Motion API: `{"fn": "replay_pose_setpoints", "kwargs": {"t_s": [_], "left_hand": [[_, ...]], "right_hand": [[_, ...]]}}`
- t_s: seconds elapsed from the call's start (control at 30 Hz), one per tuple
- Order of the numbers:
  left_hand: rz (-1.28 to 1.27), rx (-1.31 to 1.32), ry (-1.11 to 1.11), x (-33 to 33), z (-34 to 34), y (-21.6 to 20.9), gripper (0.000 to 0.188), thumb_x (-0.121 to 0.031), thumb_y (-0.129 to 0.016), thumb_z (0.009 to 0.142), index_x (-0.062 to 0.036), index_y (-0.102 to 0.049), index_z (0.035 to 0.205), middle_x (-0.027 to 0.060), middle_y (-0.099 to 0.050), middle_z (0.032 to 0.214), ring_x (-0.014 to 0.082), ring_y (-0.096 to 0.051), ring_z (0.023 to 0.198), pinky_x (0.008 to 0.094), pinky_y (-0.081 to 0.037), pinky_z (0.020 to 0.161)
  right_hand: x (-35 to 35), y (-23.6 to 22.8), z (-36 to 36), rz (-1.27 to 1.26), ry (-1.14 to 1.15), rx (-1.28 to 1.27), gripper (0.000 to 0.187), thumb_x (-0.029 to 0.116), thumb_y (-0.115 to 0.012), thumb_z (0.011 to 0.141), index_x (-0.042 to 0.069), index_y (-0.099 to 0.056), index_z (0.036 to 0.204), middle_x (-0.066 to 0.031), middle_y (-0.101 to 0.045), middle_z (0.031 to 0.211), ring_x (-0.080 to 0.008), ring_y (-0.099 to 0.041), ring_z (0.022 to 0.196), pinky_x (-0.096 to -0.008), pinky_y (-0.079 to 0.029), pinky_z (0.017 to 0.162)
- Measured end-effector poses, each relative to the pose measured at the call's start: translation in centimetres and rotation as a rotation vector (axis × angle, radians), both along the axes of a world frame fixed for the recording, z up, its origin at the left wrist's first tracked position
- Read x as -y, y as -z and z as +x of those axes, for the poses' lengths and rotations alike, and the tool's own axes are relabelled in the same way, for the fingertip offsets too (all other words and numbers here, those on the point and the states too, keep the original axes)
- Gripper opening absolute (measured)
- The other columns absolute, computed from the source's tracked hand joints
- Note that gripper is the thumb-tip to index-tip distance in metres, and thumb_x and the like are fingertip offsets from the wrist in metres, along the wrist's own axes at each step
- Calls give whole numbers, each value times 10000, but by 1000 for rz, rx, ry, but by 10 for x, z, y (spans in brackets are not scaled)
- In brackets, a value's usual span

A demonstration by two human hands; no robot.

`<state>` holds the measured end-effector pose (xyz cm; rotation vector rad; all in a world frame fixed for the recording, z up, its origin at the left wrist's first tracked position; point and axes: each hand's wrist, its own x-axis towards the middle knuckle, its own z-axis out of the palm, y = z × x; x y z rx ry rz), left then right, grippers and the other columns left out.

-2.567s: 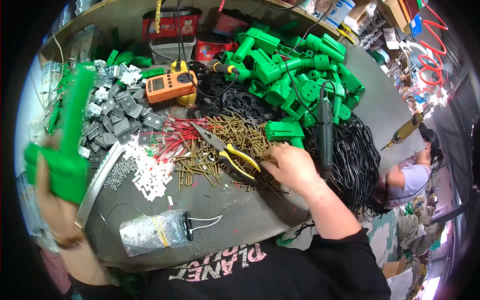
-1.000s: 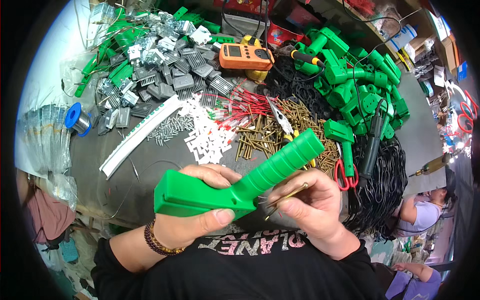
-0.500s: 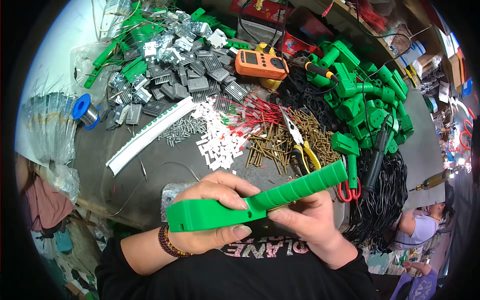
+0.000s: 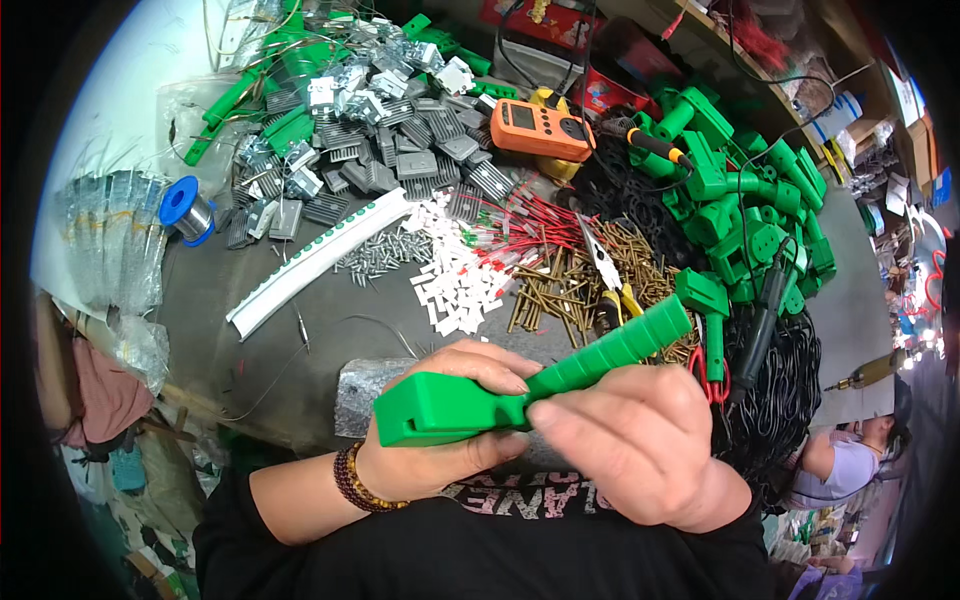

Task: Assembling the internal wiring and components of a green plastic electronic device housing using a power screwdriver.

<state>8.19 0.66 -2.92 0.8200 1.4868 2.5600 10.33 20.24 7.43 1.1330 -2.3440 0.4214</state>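
Observation:
A green plastic housing with a ribbed handle (image 4: 440, 402) is held up in front of my chest, its boxy end to the left and the handle slanting up to the right. My left hand (image 4: 405, 472) is closed round the boxy end, fingers above and thumb below. At the neck of the housing, the fingers of my right hand (image 4: 640, 445) are pinched together; whatever they may hold is hidden. Beyond the handle lie yellow-handled pliers (image 4: 602, 262) on a pile of brass-coloured screws (image 4: 550, 300).
Grey finned metal parts (image 4: 415, 145) heap at the back left, near a blue solder spool (image 4: 186, 212). White pieces (image 4: 455, 295) and small silver screws (image 4: 380, 255) lie mid-table. An orange meter (image 4: 540, 130) stands behind. Green housings (image 4: 720, 200) and black cables (image 4: 785, 390) pile up at the right.
My right hand has come from beneath the handle to its near side, fingers now curled at the neck. The housing has turned slightly and shifted right at its boxy end.

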Motion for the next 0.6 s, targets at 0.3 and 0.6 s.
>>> {"fn": "replay_pose_setpoints", "kwargs": {"t_s": [0.3,0.6], "left_hand": [[-54,-31,91,13,-6,2,416,-109,-829,839,-6,-650,1200,121,-684,1184,229,-649,1084,362,-506,961],[286,482,401,18,-5,-5,512,-122,-826,843,24,-604,1281,132,-667,1248,203,-624,1171,369,-492,1027]], "right_hand": [[16,-29,-14,238,-106,-12,322,282,-714,856,115,-743,1130,-19,-742,1020,-209,-661,994,-458,-452,982],[-4,-42,-9,595,12,-314,237,272,-733,820,208,-755,1048,38,-679,1283,-277,-577,1253,-654,-174,1195]]}}
